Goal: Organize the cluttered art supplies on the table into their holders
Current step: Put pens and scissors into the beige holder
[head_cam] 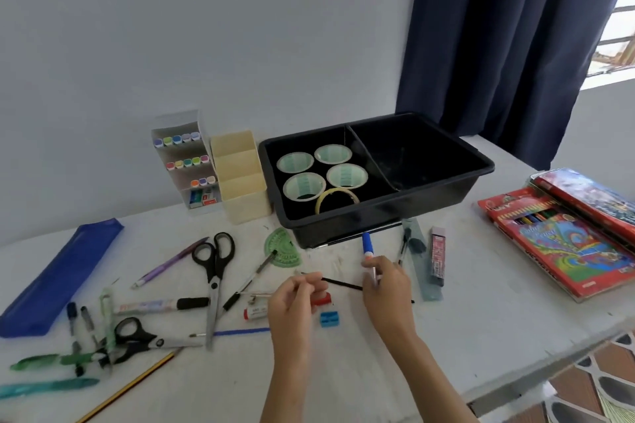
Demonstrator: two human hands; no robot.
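Your left hand (294, 297): fingers curled, pinching one end of a thin black stick (342, 284) just above the table (481, 336). The stick runs right toward your right hand (386, 288).

Right hand: closed round a blue-capped pen (367, 246), held nearly upright, cap at the top, just in front of the black tray (343, 230).

The tray has two compartments. The left one holds four wide tape rolls (304, 186) and one thin yellow roll (337, 200). The right one looks dark; contents can't be made out.

Left of the tray: a cream holder (242, 182), then a white marker rack (184, 165).

Loose on the table:
- a red piece (323, 300) and a blue sharpener (329, 318) between your hands
- a green protractor (283, 247)
- scissors (214, 273)
- a blue pouch (62, 275) at far left

Boxes of coloured pencils (567, 247) sit at far right.
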